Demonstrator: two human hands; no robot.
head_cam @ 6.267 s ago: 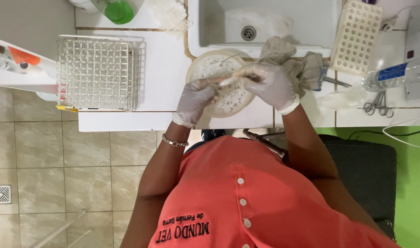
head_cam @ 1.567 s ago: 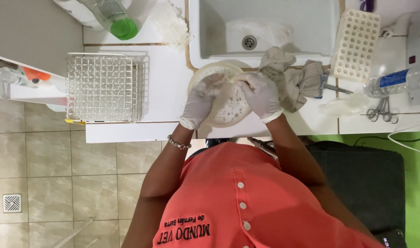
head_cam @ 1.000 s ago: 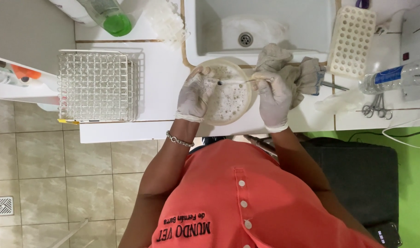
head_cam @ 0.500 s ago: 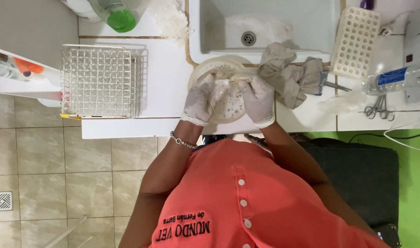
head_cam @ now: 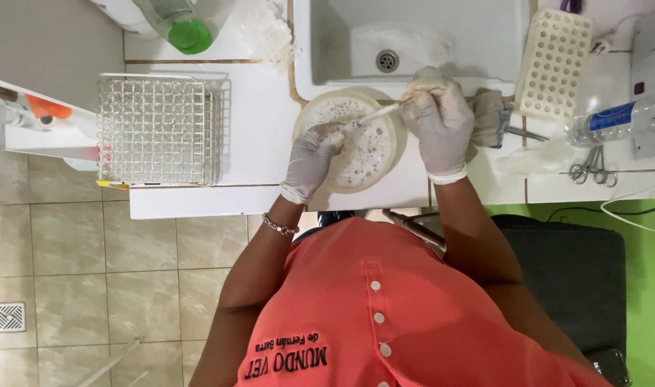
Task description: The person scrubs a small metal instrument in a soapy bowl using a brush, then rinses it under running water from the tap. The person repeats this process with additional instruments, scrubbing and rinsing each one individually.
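A round white basin (head_cam: 374, 154) of foamy water sits on the white counter (head_cam: 259, 143) in front of the sink. My gloved left hand (head_cam: 309, 161) is over the basin's left side, its fingertips pinched on a small item that I cannot make out. My gloved right hand (head_cam: 438, 118) is at the basin's upper right rim, closed on the far end of a thin white rod (head_cam: 378, 115). The rod slants down to the left hand's fingertips.
A wire test-tube rack (head_cam: 155, 129) stands at the left of the counter, with a green-capped bottle (head_cam: 184, 25) behind it. A sink (head_cam: 413, 43) lies beyond the basin. To the right are a grey cloth (head_cam: 489, 118), a white holed rack (head_cam: 553, 64), a plastic bottle (head_cam: 621, 118) and scissors (head_cam: 593, 168).
Both hands were close together over the basin. The right hand has drawn up and to the right with the rod, and the left hand has shifted to the basin's left.
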